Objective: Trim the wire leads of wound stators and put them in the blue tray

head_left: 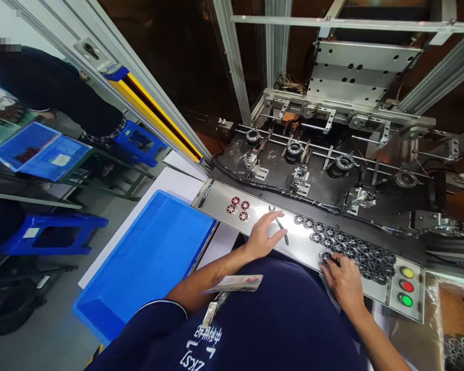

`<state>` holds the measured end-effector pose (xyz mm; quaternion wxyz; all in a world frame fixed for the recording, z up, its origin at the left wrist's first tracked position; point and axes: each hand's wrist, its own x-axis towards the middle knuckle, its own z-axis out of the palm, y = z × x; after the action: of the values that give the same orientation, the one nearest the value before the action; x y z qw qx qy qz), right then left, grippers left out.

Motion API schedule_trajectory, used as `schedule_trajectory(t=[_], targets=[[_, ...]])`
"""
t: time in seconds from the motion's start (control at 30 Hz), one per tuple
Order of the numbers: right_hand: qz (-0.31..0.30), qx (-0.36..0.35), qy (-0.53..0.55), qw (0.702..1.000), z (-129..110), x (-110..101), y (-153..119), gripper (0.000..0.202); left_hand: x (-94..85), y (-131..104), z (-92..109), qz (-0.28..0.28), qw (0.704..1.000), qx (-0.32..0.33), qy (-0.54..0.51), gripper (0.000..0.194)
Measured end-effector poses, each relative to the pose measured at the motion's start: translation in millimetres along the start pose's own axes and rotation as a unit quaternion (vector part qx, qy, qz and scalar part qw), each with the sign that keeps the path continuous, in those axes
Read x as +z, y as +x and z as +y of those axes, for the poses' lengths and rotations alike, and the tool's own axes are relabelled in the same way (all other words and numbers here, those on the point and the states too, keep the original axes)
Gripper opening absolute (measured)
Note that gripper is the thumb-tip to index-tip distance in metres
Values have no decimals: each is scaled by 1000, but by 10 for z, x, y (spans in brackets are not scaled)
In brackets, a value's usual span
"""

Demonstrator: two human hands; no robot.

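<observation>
My left hand (pixel 263 236) is over the metal shelf, thumb and fingers apart, beside a slim metal tool (pixel 281 226) that lies partly behind the fingers. With its fingertips my right hand (pixel 344 281) grips a black wheel-shaped part (pixel 325 256) at the shelf's front edge. Several more black round parts (pixel 350 246) lie close together just beyond and to the right of that hand. Four red-rimmed round parts, one of them a red disc (pixel 245 205), sit left of my left hand on the metal shelf (pixel 220 198).
Behind the shelf stands a machine with round fixtures (pixel 294 148) and clamps. Yellow, red and green buttons (pixel 407 286) are at the shelf's right end. A large blue bin (pixel 147 257) is at left. Farther left, a person (pixel 58 87) stands near blue stools (pixel 58 234).
</observation>
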<state>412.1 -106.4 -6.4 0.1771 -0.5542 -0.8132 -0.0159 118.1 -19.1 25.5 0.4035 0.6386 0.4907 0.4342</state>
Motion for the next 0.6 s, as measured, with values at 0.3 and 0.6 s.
schedule_trajectory(t=[0.3,0.6], targets=[[12,-40,140,989,-223,109,440,20,25,-164,20,-60,985,-127,-105,41],[98,-101,331,933,-958,-356,1332,23,-49,-120,372,-98,889,-204,-397,78]])
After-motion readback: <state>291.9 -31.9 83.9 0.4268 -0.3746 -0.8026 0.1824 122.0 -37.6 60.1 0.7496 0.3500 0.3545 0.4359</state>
